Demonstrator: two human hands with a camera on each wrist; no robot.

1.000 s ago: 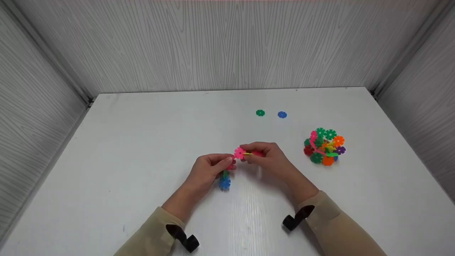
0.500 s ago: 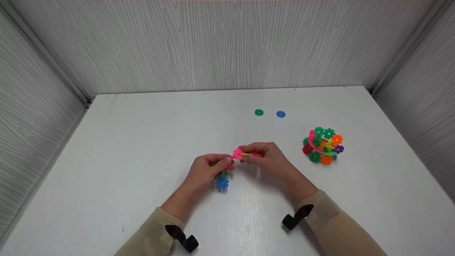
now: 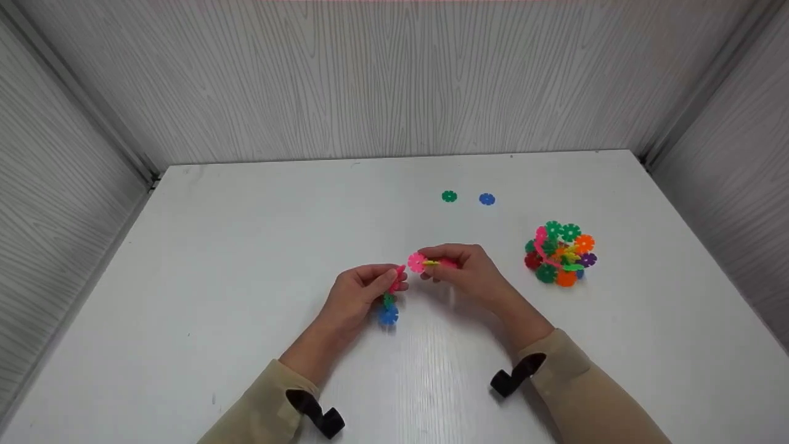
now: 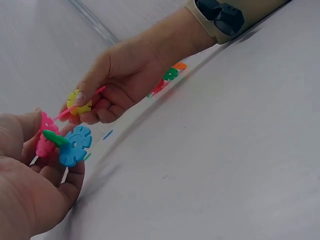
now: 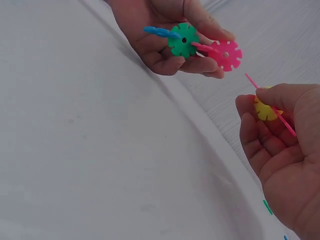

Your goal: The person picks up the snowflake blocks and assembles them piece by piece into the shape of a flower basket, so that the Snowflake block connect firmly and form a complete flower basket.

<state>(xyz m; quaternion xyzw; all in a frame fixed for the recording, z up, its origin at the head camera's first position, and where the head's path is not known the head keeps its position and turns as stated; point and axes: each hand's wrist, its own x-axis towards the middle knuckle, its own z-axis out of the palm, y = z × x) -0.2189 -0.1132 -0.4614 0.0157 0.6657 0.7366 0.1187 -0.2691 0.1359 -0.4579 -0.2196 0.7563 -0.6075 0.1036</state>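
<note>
My left hand (image 3: 351,302) pinches a short chain of slotted plastic snowflake discs between thumb and fingers. In the right wrist view this chain shows a pink disc (image 5: 229,56) at the thumb, a green disc (image 5: 181,39) and a blue disc (image 5: 159,31). Opposite it, my right hand (image 3: 478,277) pinches a yellow disc (image 5: 266,111) that is joined to pink discs. One pink disc (image 3: 416,263) sticks out toward the left hand. A small gap separates the two joined pieces. Fingers partly hide both.
On the right of the white table (image 3: 246,246) sits a multicoloured cluster of joined discs (image 3: 547,273). A loose green disc (image 3: 449,196) and a loose blue disc (image 3: 487,199) lie farther back. Grey wood-grain panels (image 3: 394,80) stand behind and at both sides.
The pink disc in my right hand has come away from the left hand's chain, leaving a gap. My right hand has shifted slightly right; the left hand has barely moved.
</note>
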